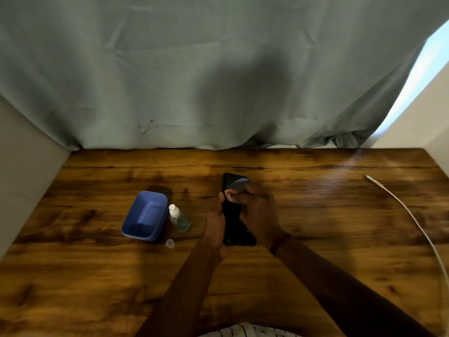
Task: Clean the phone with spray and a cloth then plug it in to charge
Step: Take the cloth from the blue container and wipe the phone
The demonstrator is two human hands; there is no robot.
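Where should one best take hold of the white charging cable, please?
Pinch the charging cable from above, on the thicker collar just behind its connector: it lies flat on the table, tip pointing away. The right hand is nearer, but it holds the cloth on the phone, which the left hand grips.

Place: looking like a home room.
Curtain (pixel 218 69): grey-green cloth hanging along the far edge of the wooden desk (pixel 315 215).
Daylight (pixel 435 57): leaking in past the far right corner.
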